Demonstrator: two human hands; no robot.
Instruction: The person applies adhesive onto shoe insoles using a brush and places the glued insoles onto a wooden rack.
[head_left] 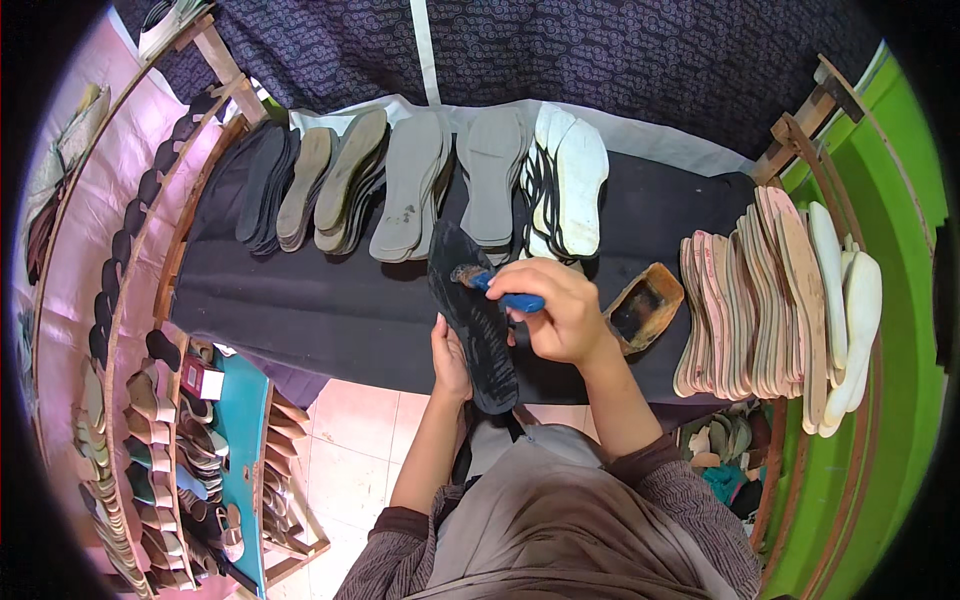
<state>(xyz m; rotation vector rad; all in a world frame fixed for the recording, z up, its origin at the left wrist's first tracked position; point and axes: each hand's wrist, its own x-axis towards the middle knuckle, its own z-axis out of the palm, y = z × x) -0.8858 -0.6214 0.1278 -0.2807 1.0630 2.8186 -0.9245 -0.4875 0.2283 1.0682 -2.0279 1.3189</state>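
Gripping a black sole point(481, 350) over the cloth-covered table point(320, 300) with the fingers of the left hand point(452, 362), and clasping a blue-handled brush point(522, 302) in the closed fingers of the right hand point(560, 312), with its bristles right down on the far half of that dark, streaked face! Over to the right, past the right hand, to an open, dark-stained container point(664, 312) on the table, and on to a tight row of pinkish-tan soles point(745, 310). Now across to the far side, to 6 piles of soles point(410, 185), from black at left to white at right.
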